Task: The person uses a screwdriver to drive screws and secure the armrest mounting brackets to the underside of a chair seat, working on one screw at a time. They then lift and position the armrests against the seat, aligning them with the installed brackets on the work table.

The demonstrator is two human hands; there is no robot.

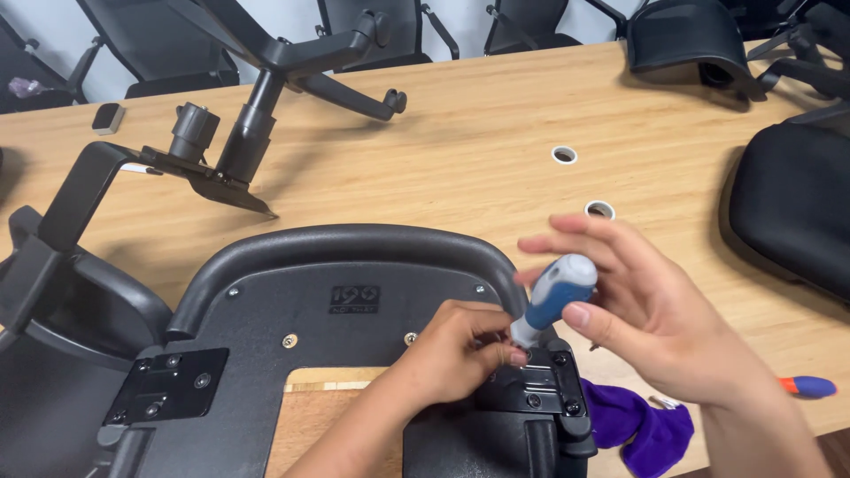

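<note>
Hands: right (651,323) grips screwdriver (553,296) | left (460,350) pinches its shaft | tip hidden | bracket (540,389) partly covered

Two bare hands w/ forearms, left hand (456,354) and right hand (646,310); no sleeves, gloves, rings or watch visible; nails short.

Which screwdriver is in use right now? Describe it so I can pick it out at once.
Start at the upturned black chair seat on the wooden table. At its right armrest bracket, the screwdriver stands tip-down between the left hand and right hand. Its blue-and-white handle differs from the orange-and-blue tool lying at the table edge.
</note>
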